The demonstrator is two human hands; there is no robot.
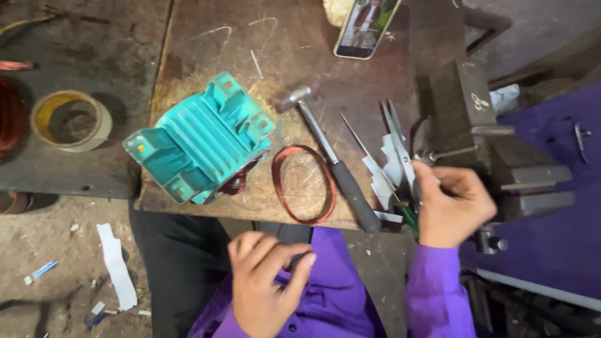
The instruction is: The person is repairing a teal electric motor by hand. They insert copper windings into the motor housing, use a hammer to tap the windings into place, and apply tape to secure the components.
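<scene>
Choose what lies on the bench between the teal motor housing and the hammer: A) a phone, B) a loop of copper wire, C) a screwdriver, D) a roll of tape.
B: the loop of copper wire lies flat between the teal motor housing and the hammer.

Purple buttoned shirt with long sleeves, dark trousers.

Workbench: hammer; coil (copper); phone
</scene>
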